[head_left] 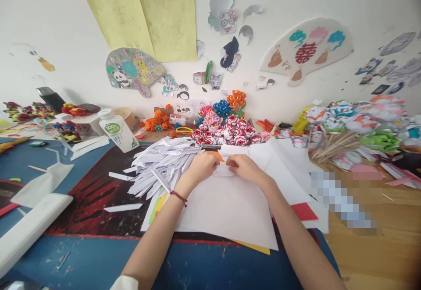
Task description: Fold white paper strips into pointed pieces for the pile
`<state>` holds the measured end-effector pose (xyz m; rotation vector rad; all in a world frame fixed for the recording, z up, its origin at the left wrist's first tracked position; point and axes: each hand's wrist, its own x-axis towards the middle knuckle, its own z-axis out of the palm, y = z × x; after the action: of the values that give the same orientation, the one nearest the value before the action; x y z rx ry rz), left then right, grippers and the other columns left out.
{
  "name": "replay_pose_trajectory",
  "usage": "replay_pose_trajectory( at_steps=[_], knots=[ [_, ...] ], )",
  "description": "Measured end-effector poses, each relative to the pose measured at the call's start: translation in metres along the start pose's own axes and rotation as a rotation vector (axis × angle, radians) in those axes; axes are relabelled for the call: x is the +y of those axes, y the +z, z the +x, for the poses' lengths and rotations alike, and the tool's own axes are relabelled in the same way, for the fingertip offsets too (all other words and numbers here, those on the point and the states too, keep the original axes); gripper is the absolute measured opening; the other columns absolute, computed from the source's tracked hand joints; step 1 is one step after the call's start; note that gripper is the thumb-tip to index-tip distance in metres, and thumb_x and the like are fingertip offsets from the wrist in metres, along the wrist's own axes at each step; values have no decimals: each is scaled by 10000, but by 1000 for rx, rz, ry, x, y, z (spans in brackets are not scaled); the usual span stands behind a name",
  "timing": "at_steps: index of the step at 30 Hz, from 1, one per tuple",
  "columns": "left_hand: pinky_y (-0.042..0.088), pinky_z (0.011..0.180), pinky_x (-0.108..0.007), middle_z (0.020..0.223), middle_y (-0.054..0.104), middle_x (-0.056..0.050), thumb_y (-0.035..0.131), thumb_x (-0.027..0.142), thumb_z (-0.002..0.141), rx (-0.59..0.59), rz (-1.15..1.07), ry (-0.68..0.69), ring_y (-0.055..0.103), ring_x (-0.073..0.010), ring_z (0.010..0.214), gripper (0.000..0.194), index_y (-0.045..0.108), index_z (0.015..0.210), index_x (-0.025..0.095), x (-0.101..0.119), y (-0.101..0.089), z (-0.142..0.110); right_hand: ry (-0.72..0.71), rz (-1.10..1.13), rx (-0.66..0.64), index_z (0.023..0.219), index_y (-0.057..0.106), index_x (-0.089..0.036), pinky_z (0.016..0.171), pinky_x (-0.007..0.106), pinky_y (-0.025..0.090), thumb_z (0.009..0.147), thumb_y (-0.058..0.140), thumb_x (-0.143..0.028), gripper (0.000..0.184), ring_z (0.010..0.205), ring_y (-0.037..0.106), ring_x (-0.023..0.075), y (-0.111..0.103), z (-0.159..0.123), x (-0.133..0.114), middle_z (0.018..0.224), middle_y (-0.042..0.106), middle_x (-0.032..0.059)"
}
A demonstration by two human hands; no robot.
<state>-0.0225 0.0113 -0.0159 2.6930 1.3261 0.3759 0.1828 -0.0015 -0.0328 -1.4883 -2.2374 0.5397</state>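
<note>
A small piece of white paper [224, 170] is pinched between my two hands, above large white sheets [230, 206] lying on the table. My left hand [205, 164] is closed on its left end, with a red cord bracelet on that wrist. My right hand [245, 166] has its fingers curled on the right end. The fingertips partly hide the paper's edges. Beside my left hand lies a big heap of folded white paper strips [161, 163]. An orange sheet [214, 155] shows just behind the hands.
Red-and-white paper flowers [237, 132] stand behind the hands, with orange flowers [158, 120] to their left. A white bottle [118, 130] stands at the left back. A long white block [33, 233] lies at front left. Wooden sticks [332, 145] and more paper flowers [353, 117] are at right.
</note>
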Motion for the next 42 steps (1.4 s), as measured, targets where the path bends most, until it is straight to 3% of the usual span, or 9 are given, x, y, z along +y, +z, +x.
replay_pose_trajectory(
  at_steps=[5,9,18,24,29,34,42],
  knots=[
    [445,727,-282,826,702,-75,534,142,819,-10,11,62,633,-204,819,184,711,850,183,3,-4,-2,12,-12,96,916,646,-188,688,267,385,796,536,-99,185,783,552,166,5,-15,0,848,619,35],
    [428,803,-313,891,689,-59,542,199,850,60,16,102,601,-207,895,154,682,913,184,5,4,-8,-27,14,196,958,642,-219,728,284,396,822,509,-87,232,837,543,171,16,-19,0,867,592,23],
    [414,753,-323,803,664,-18,591,182,823,129,-53,61,551,-195,830,72,660,844,188,-7,17,-16,-11,236,193,933,678,-235,673,281,427,779,632,-159,178,690,541,146,22,-16,5,798,616,-4],
    [403,757,-328,899,683,-32,590,122,813,168,-114,111,546,-203,886,167,674,938,193,-6,21,-15,6,196,248,848,680,-221,635,270,425,769,649,-141,117,649,537,135,24,-17,5,777,615,-10],
    [394,755,-320,812,672,-33,529,115,849,181,-18,136,555,-194,862,188,695,870,201,-4,23,-17,-67,71,285,812,669,-214,665,264,425,800,626,-118,106,722,565,142,25,-21,1,836,651,-7],
    [359,647,-302,762,634,-26,511,126,865,83,171,217,559,-173,743,193,678,913,210,-2,16,-21,-255,-244,322,791,676,-181,693,282,413,848,571,-111,139,781,571,169,23,-25,-5,772,649,17],
    [329,555,-295,723,575,-38,516,168,879,44,349,291,545,-163,642,111,580,790,155,3,14,-24,-403,-558,257,798,669,-149,632,310,367,904,490,-111,212,733,526,183,19,-27,-8,726,602,47]
  ],
)
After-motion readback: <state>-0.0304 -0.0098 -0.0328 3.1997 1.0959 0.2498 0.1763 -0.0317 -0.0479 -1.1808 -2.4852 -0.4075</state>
